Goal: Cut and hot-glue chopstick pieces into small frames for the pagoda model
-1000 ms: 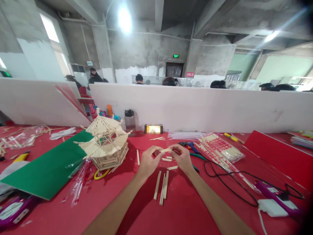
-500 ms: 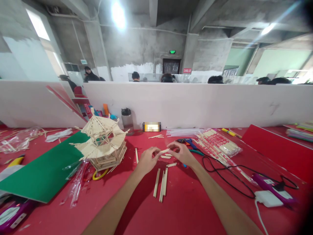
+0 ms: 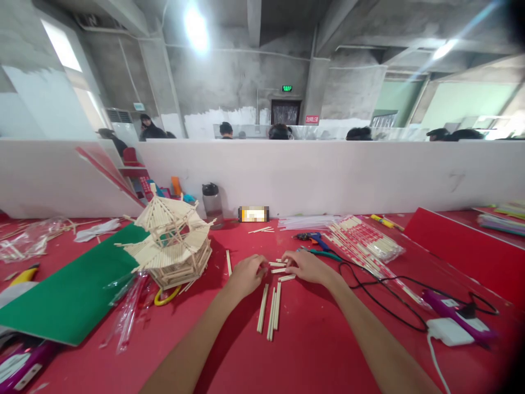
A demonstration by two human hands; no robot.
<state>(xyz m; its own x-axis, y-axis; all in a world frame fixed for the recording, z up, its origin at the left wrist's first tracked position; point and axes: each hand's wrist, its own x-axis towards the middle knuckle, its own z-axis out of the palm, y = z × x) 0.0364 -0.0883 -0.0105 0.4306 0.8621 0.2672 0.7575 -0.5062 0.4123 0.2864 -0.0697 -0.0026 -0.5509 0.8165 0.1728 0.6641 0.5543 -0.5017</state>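
Note:
Several short pale wooden sticks point(image 3: 279, 271) lie in small groups on the red tabletop between my hands. My right hand point(image 3: 308, 267) is low over their right ends, its fingertips closed at the end of one short pair. My left hand point(image 3: 247, 276) rests just left of the sticks, fingers curled with a gap between thumb and forefinger and nothing visible in them. Longer wooden sticks point(image 3: 274, 311) lie lengthwise nearer to me. Left of my left hand stands a tiered pavilion model point(image 3: 170, 243) built of sticks.
A blue glue gun point(image 3: 312, 238) with a black cable point(image 3: 381, 282) and packaged sticks point(image 3: 365, 239) lie to the right. A green board point(image 3: 77, 290) is at left, a red board point(image 3: 467, 246) at right. A bottle point(image 3: 212, 205) and phone point(image 3: 253, 214) stand before a white partition point(image 3: 320, 175).
The short stick pair held between both hands has come down onto the table among the others. My left hand has drawn off its end; the right stays at the other end.

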